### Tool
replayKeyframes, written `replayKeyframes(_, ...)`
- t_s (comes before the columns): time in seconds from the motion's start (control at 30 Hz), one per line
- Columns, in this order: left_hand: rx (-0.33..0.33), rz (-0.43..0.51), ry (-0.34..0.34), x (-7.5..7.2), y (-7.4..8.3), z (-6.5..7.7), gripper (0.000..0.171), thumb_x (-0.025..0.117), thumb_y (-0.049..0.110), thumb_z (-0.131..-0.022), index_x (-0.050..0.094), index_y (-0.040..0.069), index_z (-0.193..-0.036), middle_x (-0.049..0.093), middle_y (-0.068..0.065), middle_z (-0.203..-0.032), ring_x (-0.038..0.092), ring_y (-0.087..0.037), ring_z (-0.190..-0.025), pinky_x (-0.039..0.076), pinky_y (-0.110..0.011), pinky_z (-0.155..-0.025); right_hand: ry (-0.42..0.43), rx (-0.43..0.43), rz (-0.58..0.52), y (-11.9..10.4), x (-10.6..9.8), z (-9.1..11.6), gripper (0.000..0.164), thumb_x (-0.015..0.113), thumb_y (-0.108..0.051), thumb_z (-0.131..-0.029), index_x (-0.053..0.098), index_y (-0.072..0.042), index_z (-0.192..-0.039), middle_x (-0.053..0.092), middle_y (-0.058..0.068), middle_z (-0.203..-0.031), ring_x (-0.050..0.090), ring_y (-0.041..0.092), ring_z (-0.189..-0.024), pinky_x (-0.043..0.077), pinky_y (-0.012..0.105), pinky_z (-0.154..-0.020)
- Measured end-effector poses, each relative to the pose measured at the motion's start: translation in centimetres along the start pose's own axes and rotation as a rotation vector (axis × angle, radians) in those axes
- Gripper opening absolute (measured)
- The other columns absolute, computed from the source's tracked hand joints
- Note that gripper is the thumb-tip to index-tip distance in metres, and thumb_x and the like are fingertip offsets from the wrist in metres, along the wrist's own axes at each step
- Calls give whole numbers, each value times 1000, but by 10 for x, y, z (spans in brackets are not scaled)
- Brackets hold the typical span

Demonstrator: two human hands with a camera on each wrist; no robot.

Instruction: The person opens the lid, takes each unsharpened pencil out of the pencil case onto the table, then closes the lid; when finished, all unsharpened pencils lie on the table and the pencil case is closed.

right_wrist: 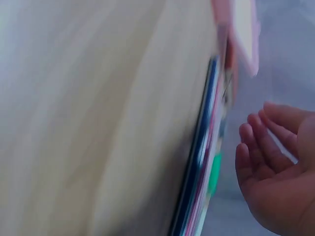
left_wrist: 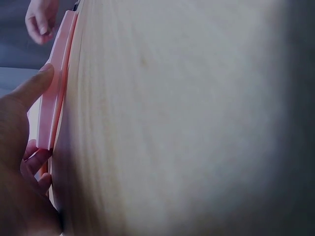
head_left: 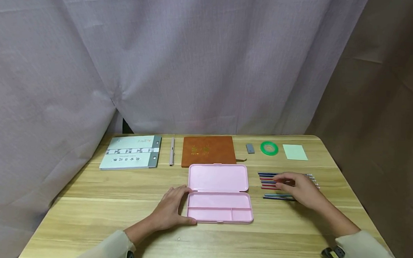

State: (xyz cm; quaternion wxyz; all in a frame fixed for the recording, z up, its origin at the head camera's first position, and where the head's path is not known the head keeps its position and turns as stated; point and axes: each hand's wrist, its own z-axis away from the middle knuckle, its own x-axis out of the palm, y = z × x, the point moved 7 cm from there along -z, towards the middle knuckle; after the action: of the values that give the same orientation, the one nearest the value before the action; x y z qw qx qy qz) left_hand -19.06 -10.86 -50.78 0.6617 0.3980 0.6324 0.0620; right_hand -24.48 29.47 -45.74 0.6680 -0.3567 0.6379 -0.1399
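Observation:
A pink pencil case (head_left: 218, 201) lies with its lid (head_left: 218, 178) folded back on the table; its tray has several compartments. My left hand (head_left: 170, 208) grips the tray's left end, thumb on the front side and fingers around the far corner. In the left wrist view the thumb (left_wrist: 37, 86) presses the case's pink side wall (left_wrist: 55, 83). My right hand (head_left: 302, 189) hovers over a row of several pencils (head_left: 267, 181), fingers loosely bent. In the right wrist view nothing shows between the fingers (right_wrist: 266, 147). Several dark pencils (head_left: 276, 198) lie just nearer, partly covered by the hand.
Along the back lie a pale notebook (head_left: 131, 152), a pen (head_left: 172, 151), a brown notebook (head_left: 209, 150) touching or close behind the lid, a grey eraser (head_left: 250, 148), a green tape roll (head_left: 269, 148) and pale green sticky notes (head_left: 295, 152). A grey curtain (head_left: 209, 67) hangs behind the table.

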Motion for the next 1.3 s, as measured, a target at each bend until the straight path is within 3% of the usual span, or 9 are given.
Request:
replayKeyframes(0.23, 16, 10, 6, -2, 2, 1, 90, 89, 60, -69, 53, 14, -137, 52, -10, -149, 44, -34, -142, 22, -67, -121, -59, 30, -279, -39, 39, -33, 40, 65, -14, -102, 61, 9, -135, 67, 24, -130, 67, 35, -116, 60, 30, -88)
replayKeyframes(0.5, 21, 6, 11, 0, 1, 0, 90, 89, 59, -68, 53, 15, -138, 53, -7, -148, 44, -32, -143, 21, -65, -122, -122, 162, -551, -53, 64, -50, 53, 51, -16, -109, 38, 16, -149, 50, 36, -144, 61, 43, -125, 53, 46, -105)
replayKeyframes(0.6, -7, 30, 17, 0, -1, 0, 95, 91, 58, -67, 50, 15, -141, 56, -5, -144, 45, -28, -141, 19, -61, -124, -103, 204, -615, -52, 64, -50, 49, 50, -18, -109, 42, 12, -148, 51, 33, -144, 62, 37, -125, 53, 47, -105)
replayKeyframes(0.7, -41, 75, 37, 0, -3, 0, 109, 94, 56, -63, 42, 12, -149, 61, -1, -139, 47, -26, -139, 17, -57, -126, -81, 229, -664, -51, 61, -47, 46, 50, -21, -110, 46, 10, -145, 55, 29, -140, 64, 28, -120, 56, 42, -102)
replayKeyframes(0.83, -53, 125, 57, -1, -5, -1, 138, 97, 53, -59, 18, 9, -163, 65, 2, -135, 49, -24, -139, 14, -56, -127, -49, 237, -731, -53, 57, -38, 40, 51, -24, -110, 52, 9, -134, 62, 16, -124, 65, 16, -108, 59, 37, -96)
replayKeyframes(0.93, -47, 133, 50, -1, -4, -2, 147, 97, 54, -59, 5, 12, -166, 65, 2, -135, 50, -23, -139, 12, -57, -127, -61, 205, -759, -55, 56, -29, 34, 55, -21, -108, 54, 9, -124, 62, 8, -113, 64, 11, -102, 59, 35, -95)
replayKeyframes(1.03, -42, 112, 35, -2, -3, -1, 143, 95, 56, -60, 10, 15, -166, 63, -2, -140, 51, -23, -139, 13, -58, -127, -117, 147, -716, -58, 56, -16, 29, 61, -18, -105, 58, 8, -116, 64, 10, -113, 64, 10, -102, 59, 33, -94)
replayKeyframes(1.13, -20, 90, 6, -1, -2, 1, 131, 94, 56, -62, 23, 14, -164, 55, -7, -150, 46, -26, -143, 13, -60, -126, -207, 52, -548, -63, 56, -1, 29, 67, -19, -101, 63, 4, -119, 65, 16, -123, 64, 17, -112, 56, 31, -97)
replayKeyframes(1.3, 27, 73, -88, -1, -1, 2, 118, 91, 59, -65, 35, 18, -160, 42, -10, -161, 31, -34, -152, 9, -63, -125, -259, -73, -240, -68, 66, 21, 54, 76, -30, -93, 61, -4, -138, 60, 16, -143, 53, 35, -136, 45, 47, -113)
